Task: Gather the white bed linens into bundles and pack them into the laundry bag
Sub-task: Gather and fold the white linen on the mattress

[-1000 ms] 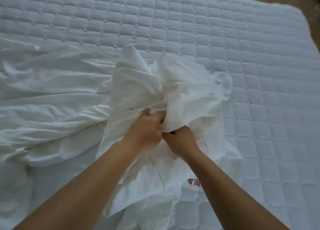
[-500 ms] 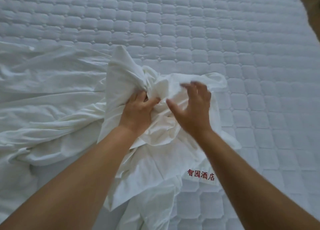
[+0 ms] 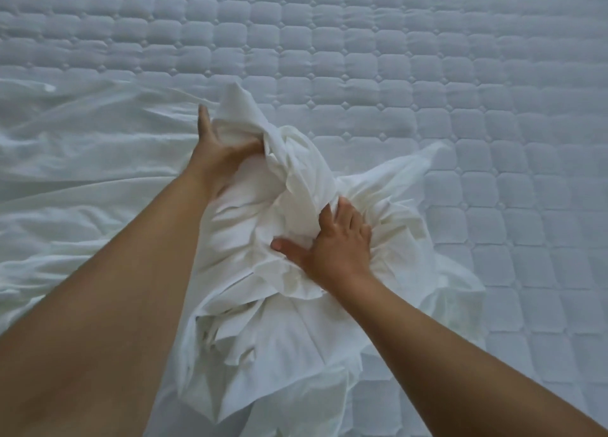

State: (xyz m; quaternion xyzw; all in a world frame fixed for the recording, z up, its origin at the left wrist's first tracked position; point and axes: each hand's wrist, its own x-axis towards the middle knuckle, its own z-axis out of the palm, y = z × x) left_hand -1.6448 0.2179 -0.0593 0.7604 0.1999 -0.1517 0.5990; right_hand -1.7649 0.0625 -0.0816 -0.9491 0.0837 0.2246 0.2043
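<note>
Quilted mattress (image 3: 427, 58) holds half-bundled linen (image 3: 263, 213). Left hand (image 3: 217, 154) grips its far fold; right hand (image 3: 339, 246) presses, spread, on its middle. Loose edges probably need tucking next.

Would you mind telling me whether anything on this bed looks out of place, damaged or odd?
Nothing stands out. The linen bundle sits crumpled on the quilted mattress, as expected mid-gathering: the left hand grips its far fold, the right hand presses into its middle. No stains, tears or spills show.
</note>
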